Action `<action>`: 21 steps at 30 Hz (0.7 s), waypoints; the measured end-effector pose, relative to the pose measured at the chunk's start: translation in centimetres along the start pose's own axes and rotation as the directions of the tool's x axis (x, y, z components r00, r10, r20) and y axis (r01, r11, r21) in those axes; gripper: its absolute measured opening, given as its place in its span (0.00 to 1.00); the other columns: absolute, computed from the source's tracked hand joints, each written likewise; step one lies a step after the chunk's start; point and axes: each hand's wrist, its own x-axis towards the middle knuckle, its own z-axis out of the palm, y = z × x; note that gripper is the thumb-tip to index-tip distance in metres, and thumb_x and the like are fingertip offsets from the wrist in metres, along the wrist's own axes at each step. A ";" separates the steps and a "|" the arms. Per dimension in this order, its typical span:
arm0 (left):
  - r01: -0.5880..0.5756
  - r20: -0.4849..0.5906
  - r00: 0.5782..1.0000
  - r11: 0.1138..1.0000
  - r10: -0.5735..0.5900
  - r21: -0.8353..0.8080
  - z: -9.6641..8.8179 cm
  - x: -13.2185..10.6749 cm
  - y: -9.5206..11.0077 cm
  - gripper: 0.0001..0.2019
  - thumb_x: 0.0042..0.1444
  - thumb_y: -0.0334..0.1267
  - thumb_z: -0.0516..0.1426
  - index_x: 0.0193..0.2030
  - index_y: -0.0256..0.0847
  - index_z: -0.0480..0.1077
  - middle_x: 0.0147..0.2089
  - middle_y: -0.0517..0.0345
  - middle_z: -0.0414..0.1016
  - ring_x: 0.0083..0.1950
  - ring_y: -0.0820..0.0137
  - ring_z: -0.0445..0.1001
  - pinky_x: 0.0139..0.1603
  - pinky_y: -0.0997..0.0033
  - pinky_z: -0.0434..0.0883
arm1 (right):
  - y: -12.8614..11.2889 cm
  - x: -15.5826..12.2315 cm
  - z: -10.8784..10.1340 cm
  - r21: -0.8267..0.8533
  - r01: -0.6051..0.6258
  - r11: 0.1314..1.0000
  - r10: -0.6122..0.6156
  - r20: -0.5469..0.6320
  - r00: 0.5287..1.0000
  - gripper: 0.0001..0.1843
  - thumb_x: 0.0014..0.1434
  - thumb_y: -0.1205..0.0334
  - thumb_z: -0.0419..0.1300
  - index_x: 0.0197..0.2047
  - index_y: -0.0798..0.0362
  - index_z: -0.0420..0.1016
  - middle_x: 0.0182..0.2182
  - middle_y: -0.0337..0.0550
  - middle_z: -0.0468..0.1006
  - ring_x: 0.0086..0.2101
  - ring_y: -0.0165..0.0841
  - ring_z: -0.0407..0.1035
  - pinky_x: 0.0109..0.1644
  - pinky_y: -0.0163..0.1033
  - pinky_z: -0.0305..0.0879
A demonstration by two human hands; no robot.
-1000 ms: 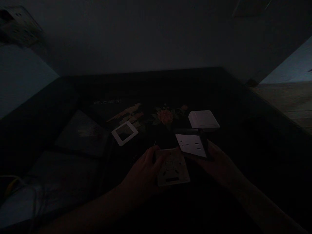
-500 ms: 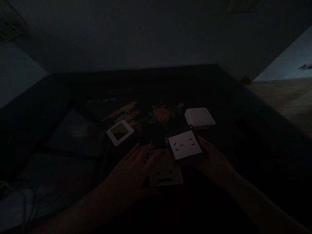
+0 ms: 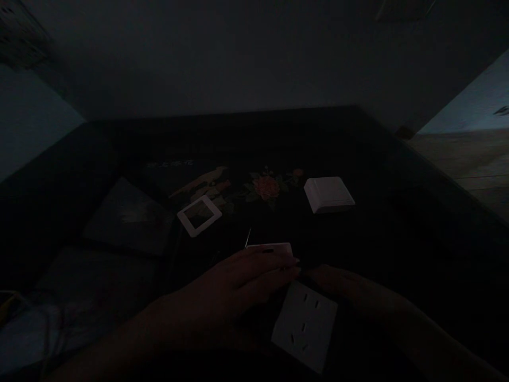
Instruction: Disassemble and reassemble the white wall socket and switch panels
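Note:
The scene is very dark. My left hand (image 3: 246,281) lies with fingers stretched over a pale mounting plate (image 3: 280,247), hiding all but its far edge. A white wall socket panel (image 3: 306,326) with several dark slots is tilted in front of me. My right hand (image 3: 350,289) is at the panel's far right edge and seems to grip its dark side; its lower fingers are lost in shadow. The fingertips of both hands are close together above the panel's far corner. A thin metal rod (image 3: 248,238) sticks out beyond my left hand.
A white square frame (image 3: 191,227) lies left of centre. A white box-like cover (image 3: 330,192) is at the right. The dark tabletop has a printed flower (image 3: 266,187) and bird (image 3: 202,180). Flat greyish sheets (image 3: 127,217) and a cable (image 3: 47,329) are at the left.
The socket panel has come nearer to me and turned, with my right hand drawn back beside it. My left hand has slid right, covering more of the mounting plate.

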 end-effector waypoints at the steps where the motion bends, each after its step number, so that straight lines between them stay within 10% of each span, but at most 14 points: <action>1: 0.015 -0.014 1.000 1.000 -0.015 -0.019 0.1 0.0 0.0 0.47 0.56 0.49 0.66 0.74 0.49 0.43 0.71 0.45 0.61 0.72 0.55 0.59 0.70 0.55 0.63 | -0.4 0.0 0.0 0.000 0.008 1.000 -0.008 0.002 1.000 0.30 0.62 0.34 0.53 0.45 0.50 0.82 0.45 0.49 0.82 0.48 0.44 0.74 0.58 0.55 0.67; 8: 0.298 -0.230 0.916 0.942 -0.328 -0.156 0.9 0.2 -1.0 0.41 0.50 0.42 0.69 0.68 0.50 0.55 0.67 0.47 0.61 0.67 0.55 0.66 0.64 0.56 0.71 | -1.9 0.1 -0.3 0.169 0.236 0.957 -0.229 -0.059 0.972 0.47 0.50 0.38 0.69 0.68 0.41 0.57 0.60 0.51 0.71 0.56 0.46 0.70 0.57 0.55 0.68; 14: 0.400 -0.287 0.846 0.890 -0.450 -0.217 2.3 -0.6 -1.8 0.42 0.47 0.46 0.71 0.66 0.49 0.57 0.66 0.44 0.62 0.66 0.50 0.66 0.64 0.46 0.69 | -1.6 0.4 0.6 -0.467 0.316 0.826 -0.439 -0.182 0.880 0.40 0.51 0.56 0.73 0.64 0.41 0.62 0.68 0.50 0.58 0.66 0.46 0.57 0.64 0.53 0.63; 21: 0.349 -0.286 0.864 0.902 -0.415 -0.256 4.6 -2.0 -2.7 0.45 0.49 0.44 0.70 0.70 0.55 0.51 0.70 0.46 0.57 0.70 0.50 0.60 0.67 0.43 0.66 | -0.5 0.5 1.0 -0.681 0.280 0.677 -0.474 -0.113 0.873 0.32 0.56 0.61 0.67 0.62 0.42 0.63 0.67 0.51 0.61 0.63 0.45 0.62 0.63 0.54 0.65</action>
